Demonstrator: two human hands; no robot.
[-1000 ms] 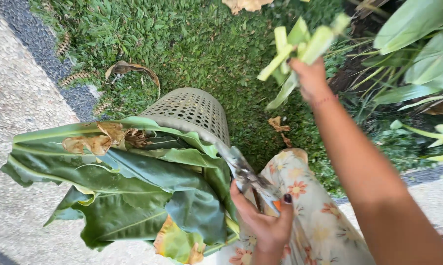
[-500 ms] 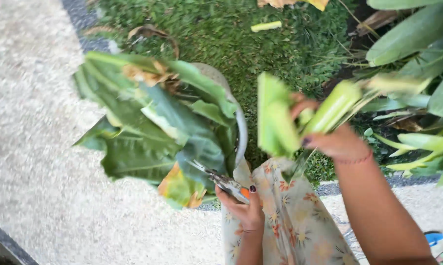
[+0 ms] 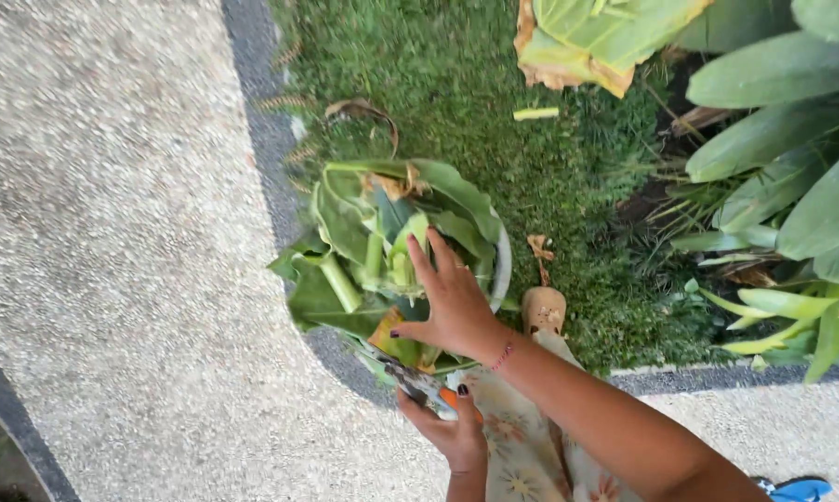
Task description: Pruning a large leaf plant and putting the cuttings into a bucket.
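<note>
The right hand (image 3: 454, 299), fingers spread, presses big green cut leaves (image 3: 373, 237) into a grey round basket (image 3: 503, 270); the left hand (image 3: 452, 429) grips orange-handled garden shears (image 3: 417, 383).

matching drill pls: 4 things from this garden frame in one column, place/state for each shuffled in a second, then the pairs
Things:
1. right hand
2. left hand
3. cut stem piece
4. yellowed leaf

Places or states:
A. lies alone on the grass, beyond the basket
B. spread open, pressing down on the leaves in the basket
C. at the top edge of the view, brown along its rim
D. closed in a grip on the pruning shears, beside the floral skirt

Pairs: 1-B, 2-D, 3-A, 4-C
</note>
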